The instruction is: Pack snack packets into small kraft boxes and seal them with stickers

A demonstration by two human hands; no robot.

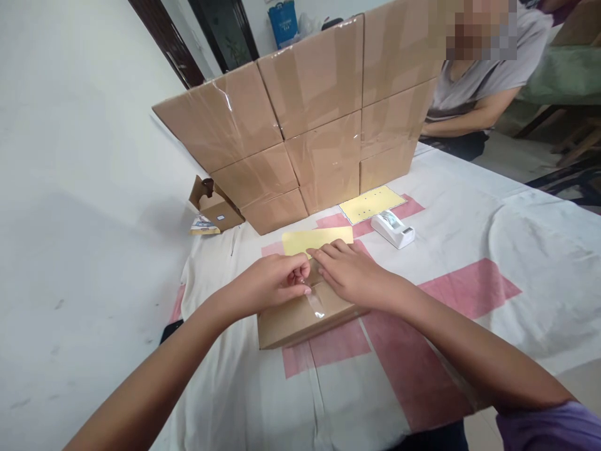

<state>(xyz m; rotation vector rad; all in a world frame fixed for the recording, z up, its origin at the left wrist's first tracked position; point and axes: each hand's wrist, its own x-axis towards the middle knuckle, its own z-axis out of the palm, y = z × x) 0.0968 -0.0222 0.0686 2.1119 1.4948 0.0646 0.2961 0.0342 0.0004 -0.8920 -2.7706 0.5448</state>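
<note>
So right at the bottom edge a purple sleeve (539, 427) is showing on the right arm, and past it a flat cardboard box (288, 324) is lying on the white-and-pink tablecloth (451, 207), just under both hands. Its long axis seems to be running left to right, a bit skewed. A clear tape strip (315, 305) is sitting on its top, pointing toward the near edge. Here's the key bit: the strip is lying just right of the left hand's (282, 282) thumb tip, so the left is looking like the nearer one. Those fingers are curling with only a narrow gap to the thumb; can't tell if they're pinching any tape. The right hand (350, 272) is resting flat over the far part of the box, not gripping anything I can see.

Just behind, a plain yellow sheet (319, 238) is lying, then a white tape dispenser (393, 230) and a marked yellow card (370, 205). Farther back, a wall of taped cartons (323, 153) is standing, with a person (474, 100) sitting beyond its right end.
</note>
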